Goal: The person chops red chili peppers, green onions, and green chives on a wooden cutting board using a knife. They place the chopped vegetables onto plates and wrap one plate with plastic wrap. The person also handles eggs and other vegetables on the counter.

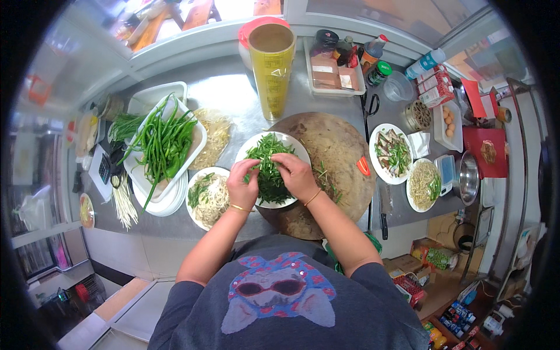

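Cut green stalks (269,186), probably chives, are heaped on a white plate (302,153) that overlaps the left edge of a round wooden chopping board (345,135). My left hand (243,183) is at the heap's left side, thumb and fingers curled. From the right, my right hand (297,175) reaches over the heap with its fingertips bent down onto the greens. Whether either hand pinches any pieces is hidden by the fingers. Green scraps and a red pepper piece (363,166) lie on the board. Left of the plate stands a plate of pale shreds with greens (210,197).
Long green peppers (164,135) fill a white tub on stacked plates at left. A tall yellow roll of wrap (272,74) stands behind the plate. Rightward are a sliced-food plate (391,153), a bean-sprout plate (423,183), a black-handled knife (384,214), a scale (445,173) and a metal bowl (469,177).
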The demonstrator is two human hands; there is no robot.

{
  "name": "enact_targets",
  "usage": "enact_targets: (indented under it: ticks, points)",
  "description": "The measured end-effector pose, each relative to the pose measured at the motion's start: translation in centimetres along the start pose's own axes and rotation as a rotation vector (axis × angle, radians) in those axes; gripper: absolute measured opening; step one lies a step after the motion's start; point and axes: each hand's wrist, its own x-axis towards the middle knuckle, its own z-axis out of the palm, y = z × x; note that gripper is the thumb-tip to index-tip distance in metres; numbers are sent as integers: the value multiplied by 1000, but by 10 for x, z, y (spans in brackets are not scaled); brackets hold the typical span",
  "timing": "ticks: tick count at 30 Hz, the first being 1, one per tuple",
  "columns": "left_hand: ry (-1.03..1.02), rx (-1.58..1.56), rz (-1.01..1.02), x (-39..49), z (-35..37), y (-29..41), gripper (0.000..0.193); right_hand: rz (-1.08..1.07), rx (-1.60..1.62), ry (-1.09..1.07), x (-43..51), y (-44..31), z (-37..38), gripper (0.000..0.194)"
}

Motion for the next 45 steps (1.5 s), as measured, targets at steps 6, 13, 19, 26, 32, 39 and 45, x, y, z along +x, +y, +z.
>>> enact_targets:
  ticks: [6, 13, 19, 26, 32, 39, 45]
  points:
    - [-223, -398, -1130, -79, -18, -36, 6, 195, -310, 16, 29, 74, -43, 16]
    - [-177, -507, -1475, -108, -3, -63, 3, -186, -458, -203, 29, 131, -50, 34]
    - [-26, -420, -1289, -72, -17, -97, 5, -146, -555, -394, -31, 107, -80, 35]
    - [-80, -325, -1225, -45, -18, -120, 9, -141, -585, -219, -129, 99, -109, 32]
    - [-169, -240, -1136, -44, -17, -115, 9, 132, -626, -165, -157, 102, -99, 24]
    - [-146, -351, -1159, -51, 0, -118, 17, 320, -226, 192, -74, 50, -75, 12]
    - [4, -509, -1236, -57, 10, -112, 18, -77, -170, 137, -8, 11, -11, 20]
